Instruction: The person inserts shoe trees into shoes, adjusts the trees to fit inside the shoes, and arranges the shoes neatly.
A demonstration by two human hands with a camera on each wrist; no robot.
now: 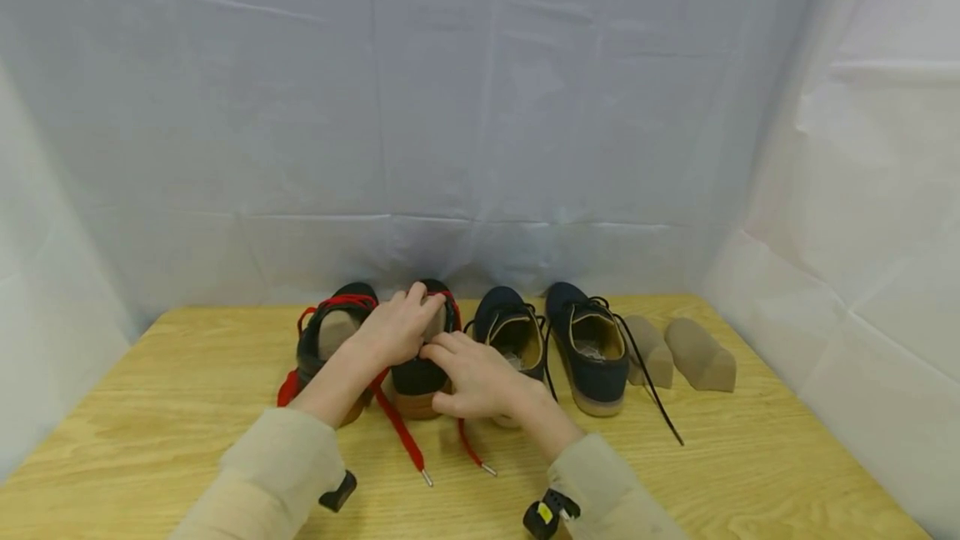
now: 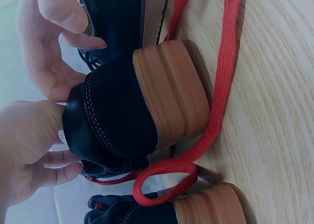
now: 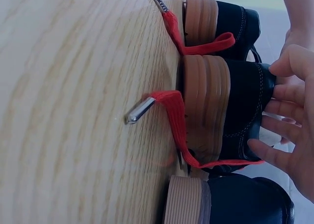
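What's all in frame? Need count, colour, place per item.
shoes with red laces: 2, dark with tan soles, left of centre at the table's back, heels toward the camera
red laces: loose ends with metal tips trailing over the table toward the front
shoes with dark laces: 2, navy with pale soles, right of the first pair
shoe inserts: 2 loose, tan, at the far right; another one sits in the leftmost shoe
table: 1, light wood grain
backdrop: white cloth behind and at both sides
left hand: fingers curled over the heel opening of the second shoe from the left
right hand: fingers against that shoe's heel
sleeves: 2, beige
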